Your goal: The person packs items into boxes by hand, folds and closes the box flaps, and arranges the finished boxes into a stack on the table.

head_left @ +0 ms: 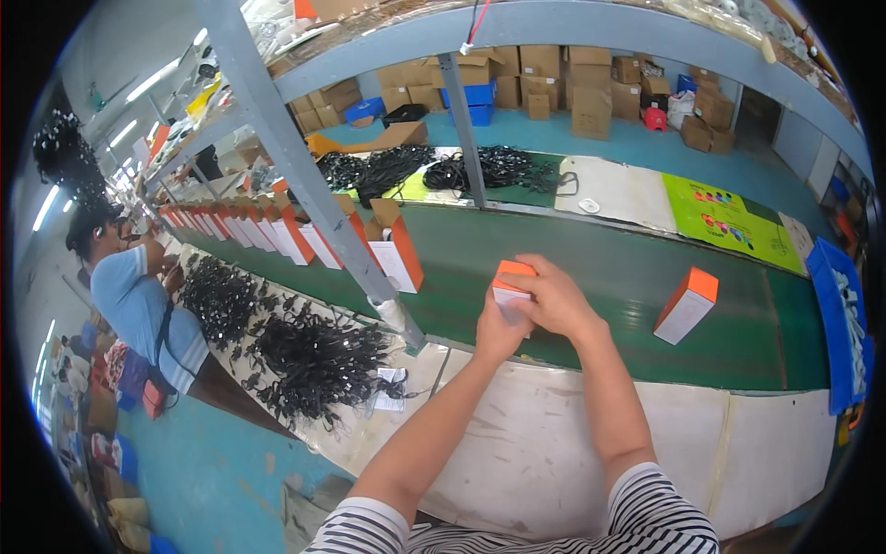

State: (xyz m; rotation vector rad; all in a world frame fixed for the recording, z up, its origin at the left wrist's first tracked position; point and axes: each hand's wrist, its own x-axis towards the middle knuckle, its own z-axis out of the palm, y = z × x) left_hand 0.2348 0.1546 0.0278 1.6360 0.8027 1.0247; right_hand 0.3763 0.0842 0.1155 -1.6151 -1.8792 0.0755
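Note:
Both my hands are closed around a small white box with an orange top (513, 270), held upright over the green conveyor belt. My left hand (499, 323) grips its lower front side. My right hand (552, 297) wraps over its top and right side, hiding much of it. To the right on the belt stands another orange-topped white box (686, 307), its top closed. Left of my hands, an orange and white box (395, 256) stands on the belt with its flaps up, at the near end of a row of similar boxes (291, 238).
A grey metal post (323, 175) rises left of my hands. Black cables (318, 360) lie heaped on the pale worktop (517, 443), beside a co-worker in blue (152, 300). At far right sits a blue bin (826, 323). More cables (489, 168) lie beyond the belt.

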